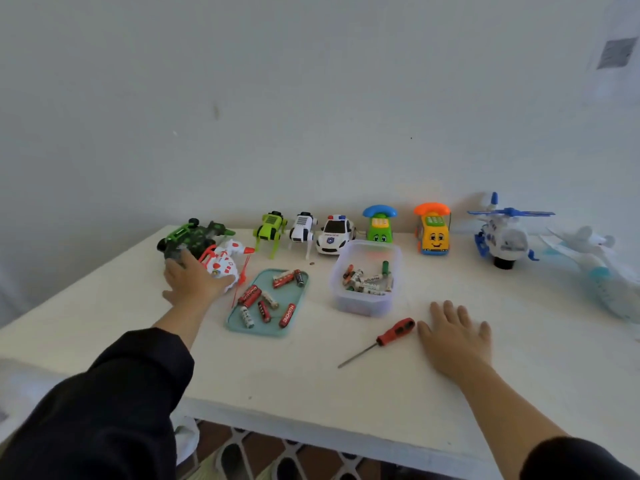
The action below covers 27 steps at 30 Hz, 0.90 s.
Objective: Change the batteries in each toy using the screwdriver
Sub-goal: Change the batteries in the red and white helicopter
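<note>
Toys line the table's back — tray left of tub, screwdriver in front.

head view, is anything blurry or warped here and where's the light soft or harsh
Head view: wide-angle lens bows the white table's near edge; the centre is fairly sharp, with the red-handled screwdriver crisp; the right margin smears, so the pale toy beyond the blue-and-white toy helicopter is indistinct; light is soft and even, shadows under both hands faint, no strong glare.
</note>
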### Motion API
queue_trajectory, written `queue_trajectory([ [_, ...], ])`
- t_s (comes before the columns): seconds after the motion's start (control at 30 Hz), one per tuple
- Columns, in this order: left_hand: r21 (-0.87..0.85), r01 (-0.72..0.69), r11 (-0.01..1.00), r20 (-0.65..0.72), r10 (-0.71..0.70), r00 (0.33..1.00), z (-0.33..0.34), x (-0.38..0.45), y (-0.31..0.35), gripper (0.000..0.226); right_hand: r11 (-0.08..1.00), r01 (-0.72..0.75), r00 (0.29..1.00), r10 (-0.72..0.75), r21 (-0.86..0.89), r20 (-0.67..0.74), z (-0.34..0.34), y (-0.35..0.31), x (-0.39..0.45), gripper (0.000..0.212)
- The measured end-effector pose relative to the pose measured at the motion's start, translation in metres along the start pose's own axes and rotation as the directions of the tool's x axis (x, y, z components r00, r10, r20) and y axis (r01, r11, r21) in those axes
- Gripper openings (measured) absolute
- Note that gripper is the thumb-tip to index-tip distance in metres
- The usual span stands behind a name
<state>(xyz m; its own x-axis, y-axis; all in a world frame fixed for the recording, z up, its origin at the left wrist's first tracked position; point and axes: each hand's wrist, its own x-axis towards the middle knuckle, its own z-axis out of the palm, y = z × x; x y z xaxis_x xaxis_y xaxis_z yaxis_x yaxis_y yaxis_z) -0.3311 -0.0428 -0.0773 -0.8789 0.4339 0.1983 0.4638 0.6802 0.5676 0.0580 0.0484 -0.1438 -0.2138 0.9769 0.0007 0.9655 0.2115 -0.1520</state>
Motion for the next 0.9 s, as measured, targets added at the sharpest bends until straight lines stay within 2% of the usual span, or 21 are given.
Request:
queue_trajectory([
  [0.03,-0.008,0.005,1.0,0.044,-0.005,0.999,0.003,0.006,-0.002,0.115,1.0,-0.002,1.0,0.002,0.0,0.002,0.0,0.001,0.001,0.057],
  [0.1,-0.054,0.019,0.998,0.097,-0.013,0.995,0.013,0.013,-0.002,0.107,1.0,-0.01,1.0,0.01,-0.003,0.007,0.001,0.001,0.002,0.058],
  [0.23,-0.191,-0.046,0.981,-0.041,0.039,0.998,0.027,0.01,-0.006,0.072,1.0,-0.009,1.0,0.009,-0.004,0.013,0.001,0.001,0.001,0.058],
  [0.37,-0.181,-0.106,0.978,-0.156,0.077,0.985,0.029,-0.004,-0.016,0.056,1.0,-0.006,1.0,0.006,0.005,0.009,0.001,0.001,0.001,0.058],
  [0.5,-0.151,-0.21,0.966,-0.328,0.151,0.932,0.013,-0.007,-0.013,0.05,1.0,-0.004,1.0,0.004,0.014,0.005,0.001,0.002,0.0,0.058],
  [0.57,-0.194,-0.269,0.944,-0.401,0.174,0.899,-0.001,-0.005,-0.003,0.051,1.0,-0.008,1.0,0.008,0.027,0.001,0.0,0.002,0.0,0.058],
  [0.67,-0.308,-0.371,0.876,-0.435,0.217,0.874,-0.021,-0.004,0.021,0.056,0.999,-0.025,1.0,0.025,0.048,0.005,-0.003,0.001,-0.002,0.058],
  [0.73,-0.37,-0.431,0.823,-0.409,0.273,0.871,-0.028,-0.012,0.042,0.058,0.991,-0.042,0.999,0.045,0.127,-0.025,-0.006,0.001,-0.003,0.055],
  [0.8,-0.405,-0.523,0.75,-0.374,0.386,0.843,-0.029,-0.031,0.065,0.058,0.946,-0.082,0.993,0.104,0.315,-0.051,-0.014,0.005,-0.003,0.049],
  [0.9,-0.413,-0.658,0.63,-0.304,0.585,0.751,-0.025,-0.072,0.101,0.062,0.782,-0.093,0.984,0.167,0.616,-0.064,-0.028,0.017,-0.005,0.043],
])
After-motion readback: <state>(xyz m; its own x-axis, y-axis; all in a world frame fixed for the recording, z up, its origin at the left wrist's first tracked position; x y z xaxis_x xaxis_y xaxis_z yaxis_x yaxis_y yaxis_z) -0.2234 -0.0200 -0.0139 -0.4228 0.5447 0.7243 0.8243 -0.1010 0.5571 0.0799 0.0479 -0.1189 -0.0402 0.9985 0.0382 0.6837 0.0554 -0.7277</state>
